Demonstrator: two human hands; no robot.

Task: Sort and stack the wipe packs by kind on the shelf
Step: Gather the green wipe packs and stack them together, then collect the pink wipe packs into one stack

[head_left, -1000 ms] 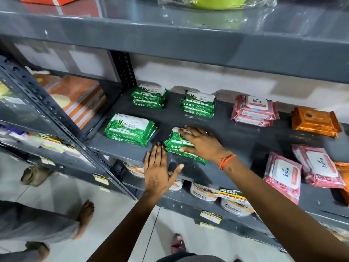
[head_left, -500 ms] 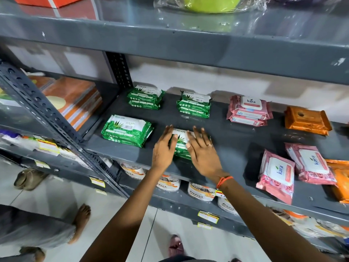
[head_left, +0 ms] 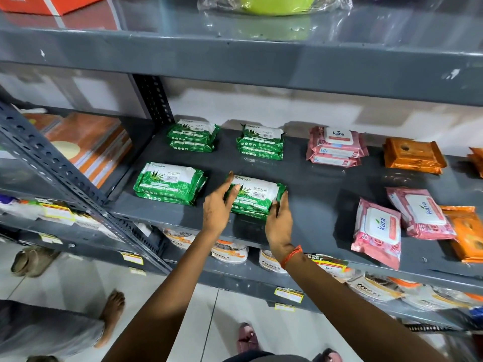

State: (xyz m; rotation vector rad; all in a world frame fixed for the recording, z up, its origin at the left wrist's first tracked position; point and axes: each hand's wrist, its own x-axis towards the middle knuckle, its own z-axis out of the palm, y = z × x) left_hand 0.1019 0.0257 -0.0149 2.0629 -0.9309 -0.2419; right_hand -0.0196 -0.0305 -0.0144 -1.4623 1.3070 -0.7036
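Observation:
A small stack of green aloe vera wipe packs [head_left: 257, 195] lies near the front of the grey shelf [head_left: 321, 205]. My left hand [head_left: 218, 207] presses its left end and my right hand [head_left: 279, 222] cups its right front corner. Three more green stacks sit nearby: front left [head_left: 168, 182], back left [head_left: 192, 135] and back middle [head_left: 261, 141]. A pink wipe stack [head_left: 335, 147] rests at the back, and two pink packs [head_left: 376, 231] [head_left: 420, 212] lie askew at the front right. Orange packs sit at the back right [head_left: 414, 155] and front right [head_left: 467, 236].
A shelf board [head_left: 235, 61] hangs close above. A slanted perforated metal post [head_left: 60, 173] stands at the left. White tubs [head_left: 230, 252] fill the shelf below. Another person's bare foot [head_left: 111, 312] and a sandal [head_left: 30, 259] are on the tiled floor at the left.
My left hand rose from below the shelf edge to the green stack. Both hands slid from on top of it to its two ends, squaring it up.

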